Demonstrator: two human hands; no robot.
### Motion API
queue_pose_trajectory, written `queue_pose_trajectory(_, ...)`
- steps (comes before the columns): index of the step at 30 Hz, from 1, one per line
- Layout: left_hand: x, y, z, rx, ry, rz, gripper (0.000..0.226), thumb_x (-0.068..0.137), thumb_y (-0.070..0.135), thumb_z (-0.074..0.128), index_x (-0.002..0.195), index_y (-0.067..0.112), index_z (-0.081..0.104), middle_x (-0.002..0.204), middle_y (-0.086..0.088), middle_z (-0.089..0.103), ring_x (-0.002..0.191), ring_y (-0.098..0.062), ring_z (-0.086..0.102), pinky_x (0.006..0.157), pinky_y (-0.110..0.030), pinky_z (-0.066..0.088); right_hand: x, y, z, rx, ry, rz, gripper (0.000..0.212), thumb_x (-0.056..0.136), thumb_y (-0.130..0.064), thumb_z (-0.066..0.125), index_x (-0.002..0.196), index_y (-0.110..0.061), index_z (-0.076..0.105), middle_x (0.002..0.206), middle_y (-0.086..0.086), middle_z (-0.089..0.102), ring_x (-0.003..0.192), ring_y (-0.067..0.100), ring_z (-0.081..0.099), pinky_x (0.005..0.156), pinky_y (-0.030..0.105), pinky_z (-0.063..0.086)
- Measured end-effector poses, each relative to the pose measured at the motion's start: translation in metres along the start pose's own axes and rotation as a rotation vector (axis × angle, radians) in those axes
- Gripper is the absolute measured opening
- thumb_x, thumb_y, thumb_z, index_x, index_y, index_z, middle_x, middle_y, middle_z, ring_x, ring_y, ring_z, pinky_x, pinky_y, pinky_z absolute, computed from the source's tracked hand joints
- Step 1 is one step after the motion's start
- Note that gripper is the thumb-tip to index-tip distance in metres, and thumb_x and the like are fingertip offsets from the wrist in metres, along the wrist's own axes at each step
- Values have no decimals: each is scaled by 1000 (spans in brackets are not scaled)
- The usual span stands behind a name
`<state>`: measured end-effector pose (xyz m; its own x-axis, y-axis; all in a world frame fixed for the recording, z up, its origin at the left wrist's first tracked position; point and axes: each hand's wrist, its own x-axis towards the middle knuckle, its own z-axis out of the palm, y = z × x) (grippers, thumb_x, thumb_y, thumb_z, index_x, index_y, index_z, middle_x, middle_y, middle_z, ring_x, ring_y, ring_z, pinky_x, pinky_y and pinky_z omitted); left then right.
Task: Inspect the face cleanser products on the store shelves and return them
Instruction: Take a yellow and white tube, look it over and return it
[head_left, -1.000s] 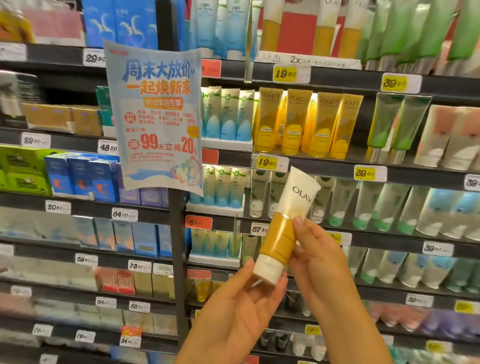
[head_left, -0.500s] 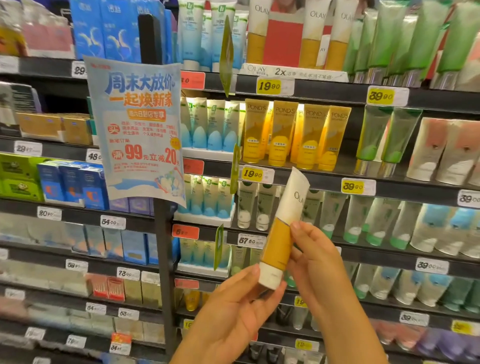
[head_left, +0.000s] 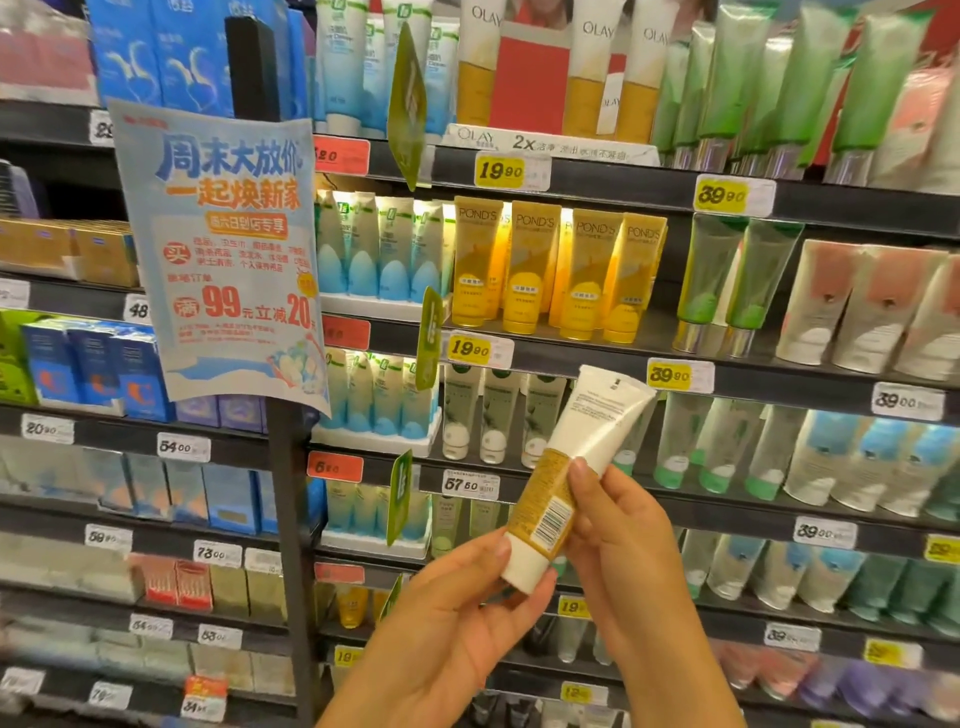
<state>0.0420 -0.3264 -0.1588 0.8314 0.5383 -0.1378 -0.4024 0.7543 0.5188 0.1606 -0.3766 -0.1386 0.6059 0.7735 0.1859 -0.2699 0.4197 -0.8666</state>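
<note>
Head view. Tube (head_left: 569, 483) held up in front of the shelves (head_left: 597, 358), tilted, white cap end low and to the left, crimped end high and to the right. Body white above, yellow-gold below; back face toward the camera, showing small print near the top and a barcode on the gold part.

Right hand (head_left: 623, 540): fingers curled round the tube from the right, one fingertip pressed on its face where white meets gold. It has firm hold of the tube.

Left hand (head_left: 452, 618): palm up under the cap end, fingers loosely bent. Thumb tip touches the tube's left edge just above the cap; another fingertip sits by the cap's underside. Light pinch on the cap end.

Behind the tube: a shelf of pale tubes with dark tops. One shelf up, yellow POND'S tubes (head_left: 558, 270) stand in a row, with blue-and-white tubes to their left and green tubes to their right. Top shelf: OLAY tubes (head_left: 592, 67) of the same white and gold, beside a red card.

Yellow price tags (head_left: 498, 170) read 19.90 and 39.90. A blue promo poster (head_left: 228, 249) hangs at left, printed with 99 and 20.
</note>
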Motion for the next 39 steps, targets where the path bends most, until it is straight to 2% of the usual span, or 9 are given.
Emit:
queue_pose_trajectory(5,4,-6,3,-54,44,-12,34,70,0,60,101,-16,60,103,-35,65,80,-40,69,72,-52,56,0,-2,-7,61,-3,17,43,75,-23,60,112,-3,59,88,13,71,75,18,68,67,31,58)
queue_pose_trajectory(8,7,-9,2,-37,55,-20,39,73,-1,58,110,-16,56,106,-35,63,82,-40,69,71,-49,58,3,-2,-11,80,22,33,48,73,-22,61,115,0,55,90,16,70,75,19,67,67,32,58)
queue_pose_trajectory(10,10,-10,1,-22,53,-25,40,74,-2,59,112,-15,56,108,-35,63,83,-40,68,71,-48,58,4,-2,-13,91,20,42,47,73,-23,61,113,1,55,84,12,69,70,16,66,62,29,58)
queue_pose_trajectory(16,16,-11,5,29,32,-37,30,68,0,63,94,-13,68,107,-34,64,80,-39,69,75,-47,55,9,-5,-21,66,-10,52,40,77,-24,58,109,0,58,79,9,70,70,17,68,61,29,58)
queue_pose_trajectory(20,19,-14,11,-54,15,-95,29,66,8,64,84,-14,70,102,-35,65,78,-42,69,62,-47,59,13,-6,-20,130,-2,57,38,75,-24,58,106,-1,58,73,7,69,63,15,66,59,30,58)
queue_pose_trajectory(25,20,-15,14,-5,-44,-82,28,68,9,62,85,-12,71,101,-35,65,80,-40,69,66,-45,59,16,-7,-22,154,27,65,48,73,-22,61,114,3,51,72,9,67,59,15,63,52,29,56)
queue_pose_trajectory(32,26,-17,11,95,21,2,44,67,2,65,109,-10,58,95,-30,67,74,-35,68,61,-41,59,18,-11,-28,37,-19,82,45,69,-27,65,105,-2,59,79,5,67,68,13,63,60,28,55)
queue_pose_trajectory(36,27,-18,13,155,85,54,47,62,2,67,107,-7,60,89,-24,71,73,-30,71,60,-37,59,18,-12,-25,10,19,49,46,63,-28,69,101,-2,62,79,5,65,68,12,63,58,25,54)
queue_pose_trajectory(39,27,-17,16,125,79,70,41,61,0,68,100,-10,62,88,-26,70,70,-30,70,61,-38,60,18,-12,-24,54,15,26,36,67,-27,67,94,-2,64,75,7,63,67,14,61,57,25,54)
